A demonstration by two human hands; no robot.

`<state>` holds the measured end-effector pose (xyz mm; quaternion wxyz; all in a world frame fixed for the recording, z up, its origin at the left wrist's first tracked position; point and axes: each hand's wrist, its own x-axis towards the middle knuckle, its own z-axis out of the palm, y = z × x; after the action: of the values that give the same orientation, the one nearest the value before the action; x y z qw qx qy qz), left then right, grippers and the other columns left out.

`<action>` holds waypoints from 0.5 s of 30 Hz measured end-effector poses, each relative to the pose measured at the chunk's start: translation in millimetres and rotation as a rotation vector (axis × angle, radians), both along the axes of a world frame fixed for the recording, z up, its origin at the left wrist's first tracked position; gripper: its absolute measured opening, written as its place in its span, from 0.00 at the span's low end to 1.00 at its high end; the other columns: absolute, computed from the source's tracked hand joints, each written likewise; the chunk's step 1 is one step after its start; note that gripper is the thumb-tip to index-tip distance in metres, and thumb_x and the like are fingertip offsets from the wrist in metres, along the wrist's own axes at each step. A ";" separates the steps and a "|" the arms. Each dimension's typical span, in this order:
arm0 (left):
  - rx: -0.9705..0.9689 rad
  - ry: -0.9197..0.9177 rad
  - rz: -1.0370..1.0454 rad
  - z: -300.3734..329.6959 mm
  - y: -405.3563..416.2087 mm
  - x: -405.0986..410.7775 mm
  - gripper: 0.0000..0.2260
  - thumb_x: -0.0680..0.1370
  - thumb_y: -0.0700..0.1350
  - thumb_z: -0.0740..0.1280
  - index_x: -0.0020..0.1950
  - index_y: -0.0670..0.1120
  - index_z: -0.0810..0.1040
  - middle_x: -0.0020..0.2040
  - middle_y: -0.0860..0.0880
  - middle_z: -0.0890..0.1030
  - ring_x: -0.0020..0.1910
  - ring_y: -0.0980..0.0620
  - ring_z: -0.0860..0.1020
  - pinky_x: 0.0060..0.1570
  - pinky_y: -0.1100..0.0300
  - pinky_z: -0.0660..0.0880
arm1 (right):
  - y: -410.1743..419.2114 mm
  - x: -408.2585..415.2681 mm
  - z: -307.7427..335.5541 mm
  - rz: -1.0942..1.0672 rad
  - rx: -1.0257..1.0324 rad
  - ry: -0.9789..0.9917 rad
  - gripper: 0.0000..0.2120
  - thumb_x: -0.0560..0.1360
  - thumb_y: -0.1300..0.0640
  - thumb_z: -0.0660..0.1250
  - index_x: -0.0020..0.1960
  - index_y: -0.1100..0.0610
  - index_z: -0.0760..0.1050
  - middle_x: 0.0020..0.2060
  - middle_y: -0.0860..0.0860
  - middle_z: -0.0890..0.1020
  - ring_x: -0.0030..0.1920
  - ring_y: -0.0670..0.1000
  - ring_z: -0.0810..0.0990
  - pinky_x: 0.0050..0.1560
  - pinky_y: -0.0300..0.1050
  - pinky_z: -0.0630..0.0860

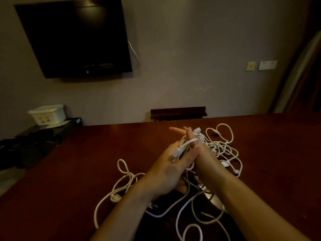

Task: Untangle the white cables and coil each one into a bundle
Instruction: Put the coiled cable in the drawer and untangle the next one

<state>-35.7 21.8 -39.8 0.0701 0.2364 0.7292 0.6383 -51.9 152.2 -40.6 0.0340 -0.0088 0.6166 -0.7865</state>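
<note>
We have a broad dark wooden table (69,171) in front of us, and across its middle the white cables (224,148) lie in one loose tangle: loops sprawl beyond our hands, more trail off to the left, and long strands run back toward us at the near edge. As far as we can judge, the work is barely started. No finished bundle lies anywhere on the wood, and most of the cable is not yet sorted.

We hold both hands up together above the tangle. Our left hand (166,171) has its fingers curled round a small coil of cable (187,145), with a connector end lying across its knuckles. Our right hand (201,153) is pressed against it, turns of the coil wrapped over its fingers, two of which point straight out. So one cable looks partly wound, though its tail runs down into the heap, and we cannot tell where it crosses the others; those crossings are likely what will snag us.

On the wall hangs a dark television (74,37), with wall plates (267,65) to the right. A white lidded box (46,113) sits on a low stand at the left.
</note>
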 end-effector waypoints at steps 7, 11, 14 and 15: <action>0.080 -0.095 0.032 -4.0 0.3 -2.9 0.16 0.83 0.57 0.67 0.68 0.52 0.75 0.46 0.49 0.83 0.36 0.50 0.79 0.32 0.58 0.75 | 2.4 7.3 8.4 -0.043 0.146 0.195 0.20 0.81 0.36 0.58 0.66 0.46 0.73 0.49 0.48 0.86 0.40 0.48 0.87 0.31 0.40 0.81; 0.118 -0.097 0.282 -8.2 1.7 -9.8 0.10 0.85 0.50 0.67 0.63 0.49 0.77 0.41 0.49 0.81 0.32 0.56 0.77 0.30 0.61 0.73 | 8.4 -0.8 2.5 -0.265 0.254 0.346 0.14 0.87 0.56 0.57 0.67 0.42 0.73 0.63 0.46 0.77 0.59 0.42 0.79 0.49 0.37 0.77; 0.099 0.000 0.389 -9.5 -7.1 -15.5 0.07 0.85 0.46 0.67 0.62 0.50 0.80 0.46 0.51 0.86 0.39 0.57 0.83 0.37 0.61 0.78 | 12.8 4.0 0.5 -0.102 0.452 0.549 0.24 0.80 0.69 0.63 0.62 0.40 0.76 0.63 0.43 0.74 0.57 0.40 0.78 0.46 0.39 0.81; 0.089 0.040 0.408 -9.5 -10.4 -17.5 0.08 0.85 0.46 0.67 0.63 0.51 0.81 0.49 0.51 0.87 0.45 0.56 0.85 0.42 0.60 0.81 | 12.1 5.1 0.3 -0.040 0.526 0.593 0.25 0.77 0.70 0.66 0.60 0.40 0.78 0.62 0.42 0.74 0.56 0.40 0.78 0.47 0.38 0.82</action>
<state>-53.2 11.4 -49.3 -0.0855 0.0992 0.7344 0.6660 -46.8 164.3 -40.3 -0.1599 -0.2145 0.7802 -0.5654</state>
